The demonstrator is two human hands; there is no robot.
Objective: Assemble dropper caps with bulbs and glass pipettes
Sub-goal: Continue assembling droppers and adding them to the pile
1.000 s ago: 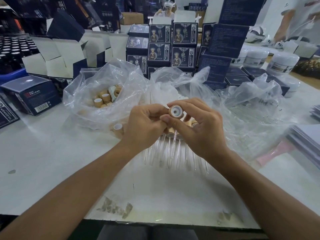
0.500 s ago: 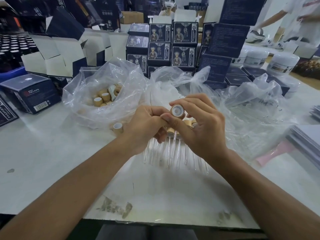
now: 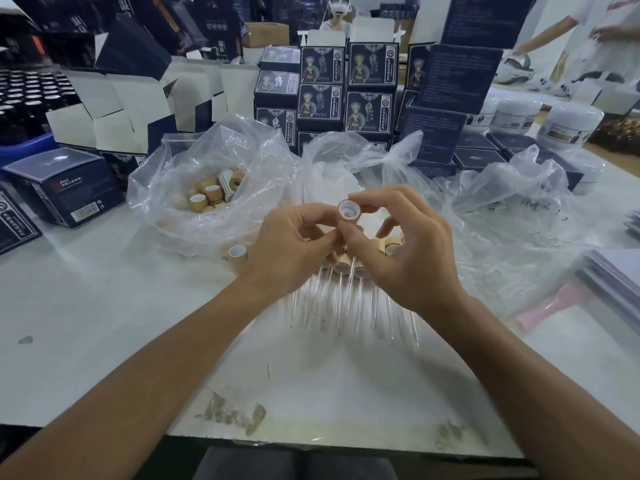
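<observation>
Holding a dropper cap [image 3: 349, 210] above the table [image 3: 104, 306], the right hand [image 3: 401, 251] pinches it between thumb and forefinger, its open white inside turned toward the camera. Compared with half a second ago, the other right fingers have spread apart, and the left hand [image 3: 294, 247] has drawn a little back from the cap; its fingers are curled, but I cannot tell if they hold something, because the fingertips are hidden behind the hand. The cap is a short cylinder, tan outside like wood or bamboo, with a smooth white liner and a small hole in the middle. Under the hands lies a row of finished droppers [image 3: 346, 296], thin clear glass tubes with tan caps, partly covered by the wrists. One loose cap [image 3: 238, 253] lies just beside the left wrist. More caps [image 3: 207, 195] lie in a wrinkled clear plastic bag [image 3: 207, 161]. The contents of the middle bag [image 3: 332, 171] look white and are hard to make out.
</observation>
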